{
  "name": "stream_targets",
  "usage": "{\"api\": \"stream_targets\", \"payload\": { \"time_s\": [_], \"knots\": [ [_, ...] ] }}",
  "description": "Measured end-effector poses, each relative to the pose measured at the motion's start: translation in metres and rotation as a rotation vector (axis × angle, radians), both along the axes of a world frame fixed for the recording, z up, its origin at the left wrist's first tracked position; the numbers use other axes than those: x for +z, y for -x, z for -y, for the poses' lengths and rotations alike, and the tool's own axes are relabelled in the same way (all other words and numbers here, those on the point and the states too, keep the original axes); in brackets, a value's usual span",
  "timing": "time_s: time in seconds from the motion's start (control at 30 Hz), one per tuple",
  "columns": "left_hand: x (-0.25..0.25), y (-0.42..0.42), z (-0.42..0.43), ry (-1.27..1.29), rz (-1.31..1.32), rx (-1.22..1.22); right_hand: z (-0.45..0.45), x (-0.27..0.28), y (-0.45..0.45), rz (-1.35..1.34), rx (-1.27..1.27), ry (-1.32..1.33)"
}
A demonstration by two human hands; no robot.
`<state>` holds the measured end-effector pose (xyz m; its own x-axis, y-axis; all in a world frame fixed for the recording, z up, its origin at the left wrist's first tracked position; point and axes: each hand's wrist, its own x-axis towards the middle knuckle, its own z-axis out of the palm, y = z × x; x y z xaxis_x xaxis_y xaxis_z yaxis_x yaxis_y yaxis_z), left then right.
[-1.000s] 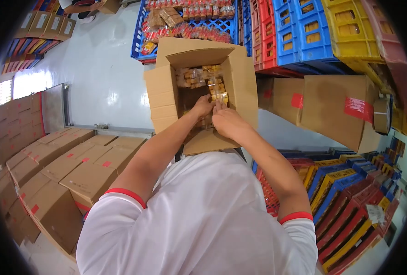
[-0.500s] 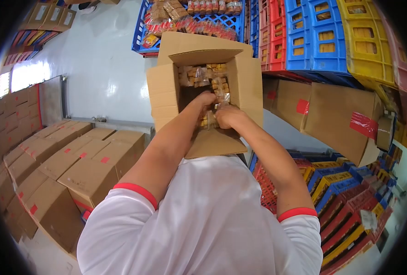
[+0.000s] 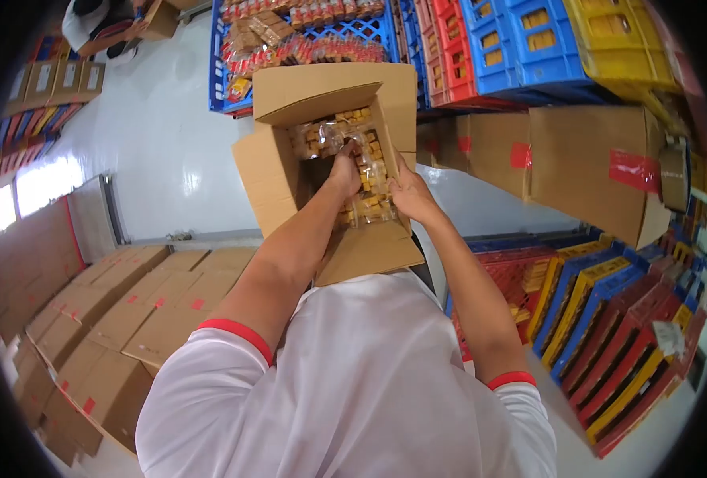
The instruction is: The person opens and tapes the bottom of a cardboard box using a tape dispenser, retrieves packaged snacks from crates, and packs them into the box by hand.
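An open cardboard box (image 3: 333, 78) stands against my front, its flaps spread outward. Inside it, clear packs of small yellow-brown pieces (image 3: 373, 179) line the far and right sides; the lower left part is dark. My left hand (image 3: 345, 169) reaches into the box beside the packs, its fingertips partly hidden, so its grip is unclear. At the right wall of the box is my right hand (image 3: 409, 191), with the fingers wrapped over the cardboard edge and the thumb on the inner side.
A blue crate (image 3: 305, 44) of packaged food lies beyond the box. Coloured crates (image 3: 493, 48) stand at the upper right, others (image 3: 608, 334) at the lower right. Closed cartons (image 3: 186, 299) fill the left; more (image 3: 580, 163) lie right. A co-worker (image 3: 102, 28) handles a carton at the upper left.
My right hand has left the packs inside and moved to the box's right wall. My left hand has shifted up toward the far packs. The box looks turned and slightly left in view.
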<state>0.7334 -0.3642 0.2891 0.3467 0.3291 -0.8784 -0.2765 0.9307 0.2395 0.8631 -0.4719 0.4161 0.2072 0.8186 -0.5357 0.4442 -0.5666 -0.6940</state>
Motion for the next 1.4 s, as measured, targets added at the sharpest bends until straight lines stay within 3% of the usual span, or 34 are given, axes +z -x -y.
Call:
{"api": "stream_targets", "payload": {
  "time_s": [0.07,0.17,0.27,0.33,0.4,0.47,0.6,0.77,0.8,0.87,0.9,0.93,1.03,1.17,1.23,1.37,1.4],
  "knots": [
    [-0.027,0.009,0.003,-0.027,0.185,0.066,0.002,-0.001,0.002,0.012,0.033,-0.039],
    [0.008,0.002,-0.002,-0.027,0.125,0.001,-0.005,0.013,-0.003,-0.091,-0.011,0.062],
    [0.041,-0.002,0.004,-0.114,0.067,-0.046,-0.001,0.000,-0.011,-0.074,-0.022,-0.041],
    [0.036,-0.003,-0.004,-0.042,-0.019,-0.196,0.004,0.009,-0.009,-0.073,-0.050,-0.079],
    [0.033,0.016,-0.014,-0.044,0.091,-0.494,0.018,0.002,-0.012,-0.075,-0.104,-0.184],
    [0.050,0.036,-0.022,-0.273,-0.091,-0.721,0.045,0.012,-0.014,-0.052,-0.235,-0.298],
    [0.167,0.060,-0.013,-0.734,-0.300,-0.963,0.143,0.010,-0.022,0.141,-0.562,-0.316],
    [0.248,0.018,0.044,-1.276,-0.141,-0.833,0.323,-0.060,-0.037,-0.009,-0.712,-0.123],
    [0.269,0.000,0.070,-1.293,-0.120,-0.852,0.364,-0.079,-0.031,-0.023,-0.731,-0.095],
    [0.312,-0.052,0.147,-1.640,-0.036,-0.786,0.444,-0.107,-0.022,-0.029,-0.791,-0.011],
    [0.320,-0.071,0.185,-1.645,0.063,-0.776,0.484,-0.120,-0.014,-0.023,-0.829,0.048],
    [0.317,-0.086,0.216,-1.656,0.094,-0.798,0.525,-0.145,-0.004,-0.001,-0.893,0.086],
    [0.293,-0.115,0.301,-1.654,0.160,-1.171,0.639,-0.210,0.034,0.113,-1.034,0.251],
    [0.269,-0.139,0.385,-1.562,0.245,-1.489,0.732,-0.202,0.059,-0.040,-1.054,0.492],
    [0.242,-0.159,0.408,-1.290,0.247,-1.716,0.752,-0.190,0.061,-0.057,-1.078,0.488],
    [0.158,-0.226,0.458,-1.175,0.273,-1.969,0.768,-0.169,0.039,-0.099,-1.277,0.428],
    [0.143,-0.247,0.479,-1.243,0.298,-2.160,0.775,-0.161,0.027,-0.135,-1.364,0.381]
  ]
}}
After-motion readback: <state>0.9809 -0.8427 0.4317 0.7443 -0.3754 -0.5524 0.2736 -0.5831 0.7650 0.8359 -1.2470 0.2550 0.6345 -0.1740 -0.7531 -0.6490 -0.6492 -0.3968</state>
